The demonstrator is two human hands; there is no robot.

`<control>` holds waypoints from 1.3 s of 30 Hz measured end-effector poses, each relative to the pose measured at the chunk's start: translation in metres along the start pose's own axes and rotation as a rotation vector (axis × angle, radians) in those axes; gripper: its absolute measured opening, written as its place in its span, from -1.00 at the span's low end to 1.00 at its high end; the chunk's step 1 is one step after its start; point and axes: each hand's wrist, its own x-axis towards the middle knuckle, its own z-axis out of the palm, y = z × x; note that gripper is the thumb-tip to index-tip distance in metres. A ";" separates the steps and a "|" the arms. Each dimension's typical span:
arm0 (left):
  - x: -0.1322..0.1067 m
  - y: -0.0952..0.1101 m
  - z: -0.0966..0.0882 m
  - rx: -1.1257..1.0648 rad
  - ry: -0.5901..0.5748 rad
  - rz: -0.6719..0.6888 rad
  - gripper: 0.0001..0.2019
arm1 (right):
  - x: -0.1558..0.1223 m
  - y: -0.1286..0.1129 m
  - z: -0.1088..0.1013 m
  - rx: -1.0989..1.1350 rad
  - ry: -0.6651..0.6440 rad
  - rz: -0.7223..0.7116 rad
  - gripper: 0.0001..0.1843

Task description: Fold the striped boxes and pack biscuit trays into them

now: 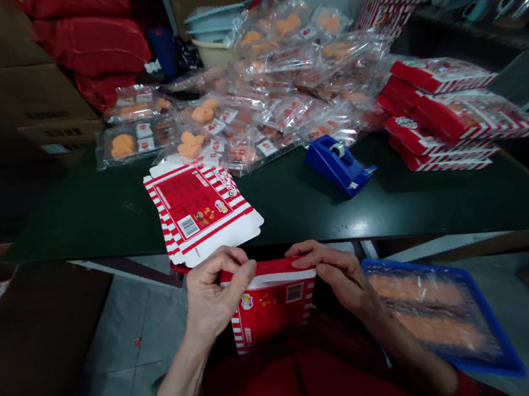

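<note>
A dark green table (pixel 285 201) stretched across the view, its back half heaped with clear packets (pixel 273 102). Below its front edge, to the right, a blue tray (pixel 494 315) held orange items under clear wrapping. Red-and-white boxes (pixel 453 112) lay piled at the table's right, while flat cartons (pixel 204 201) were stacked at its front, left of centre.

The striped carton (pixel 275 304) was held in front of the person's body, just off the table edge. Its red flap end pointed away toward the table, the fold running left to right; the other end sloped down into shadow, so its long axis could not be told. Its barcode sat far right, a half turn from the top stacked carton.

The left hand (pixel 216 290) pinched the flap's left end, thumb on top; the right hand (pixel 341 273) gripped the right end with bent fingers. A blue tape dispenser (pixel 341 168) stood beyond, near the packets.
</note>
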 end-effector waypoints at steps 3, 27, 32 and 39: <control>0.008 0.008 -0.006 0.215 -0.215 -0.018 -0.89 | 0.003 -0.003 -0.001 0.051 -0.056 0.069 -0.82; 0.013 0.016 -0.023 0.917 -0.574 0.731 -0.70 | 0.011 -0.003 0.005 -0.338 -0.181 -0.152 -0.70; 0.005 0.013 -0.020 1.003 -0.496 0.830 -0.69 | 0.019 -0.005 -0.001 -0.350 -0.295 -0.098 -0.65; 0.002 0.008 -0.024 1.035 -0.506 0.875 -0.58 | 0.041 -0.010 -0.019 -0.342 -0.516 -0.130 -0.66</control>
